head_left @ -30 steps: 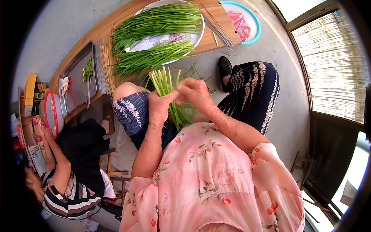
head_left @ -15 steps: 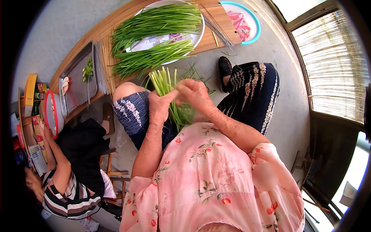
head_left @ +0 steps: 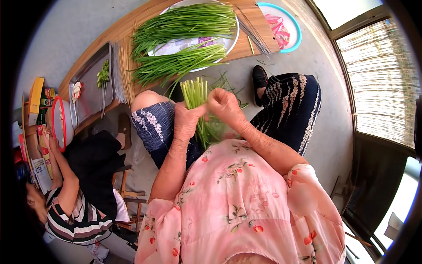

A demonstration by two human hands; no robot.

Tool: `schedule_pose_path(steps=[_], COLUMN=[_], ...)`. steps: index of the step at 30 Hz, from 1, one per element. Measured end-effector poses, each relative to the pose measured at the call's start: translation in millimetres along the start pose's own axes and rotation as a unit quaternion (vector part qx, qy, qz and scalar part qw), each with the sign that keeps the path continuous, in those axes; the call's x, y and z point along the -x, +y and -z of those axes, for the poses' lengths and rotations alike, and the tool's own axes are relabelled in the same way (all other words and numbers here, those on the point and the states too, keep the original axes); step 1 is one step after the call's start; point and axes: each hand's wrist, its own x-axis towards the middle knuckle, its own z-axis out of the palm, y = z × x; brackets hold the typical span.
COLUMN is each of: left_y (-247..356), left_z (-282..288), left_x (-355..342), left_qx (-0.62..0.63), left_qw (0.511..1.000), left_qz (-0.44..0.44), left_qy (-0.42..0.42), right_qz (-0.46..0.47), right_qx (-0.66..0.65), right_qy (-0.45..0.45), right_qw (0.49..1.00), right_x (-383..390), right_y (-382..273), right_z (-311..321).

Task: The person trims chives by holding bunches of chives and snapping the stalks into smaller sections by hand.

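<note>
A bundle of green chives [head_left: 195, 93], pale cut ends upward, is gripped in my left hand [head_left: 188, 116] above my lap. Just to the right of the bundle, my right hand [head_left: 223, 105] has its fingers curled in a pinch; anything between them is hidden. Loose green blades hang below and behind both hands, partly hidden by them. Beyond my knees, two long piles of chives [head_left: 180, 31] lie on a white tray [head_left: 229, 44].
The wooden table [head_left: 250, 44] holds skewers [head_left: 127, 72] and a metal tray [head_left: 90, 88] with food pieces. A blue-rimmed basin [head_left: 296, 35] is at top right, a red-rimmed one [head_left: 60, 125] at left. A co-worker [head_left: 66, 189] sits left, near boxes. A blind [head_left: 376, 79] hangs right.
The view has shifted slightly, with the table appearing further right. The chive bundle stands a little more upright in my left hand, and my right fingers have moved slightly at its side.
</note>
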Motion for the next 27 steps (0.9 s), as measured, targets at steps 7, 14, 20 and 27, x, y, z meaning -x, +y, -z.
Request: schedule_pose_path(steps=[7, 14, 20, 27], left_y=[-1.2, 0.1, 0.2, 0.2], left_z=[1.5, 2.8, -0.3, -1.4], left_x=[-0.7, 0.2, 0.8, 2.0], left_qx=[0.051, 0.057, 0.003, -0.143], left_qw=[0.998, 0.998, 0.999, 0.989], left_qz=[0.032, 0.037, 0.032, -0.046], left_qy=[0.0, 0.0, 0.019, 0.011], right_qz=[-0.1, 0.041, 0.078, 0.054], right_qx=[-0.097, -0.011, 0.048, 0.044], right_qy=[-0.001, 0.06, 0.075, 0.06], right_qw=[0.99, 0.997, 0.993, 0.996], right_x=[2.4, 8.9, 8.8, 9.9], right_y=[-3.5, 3.1, 5.0, -15.1], right_z=[-3.3, -6.5, -7.1, -3.3])
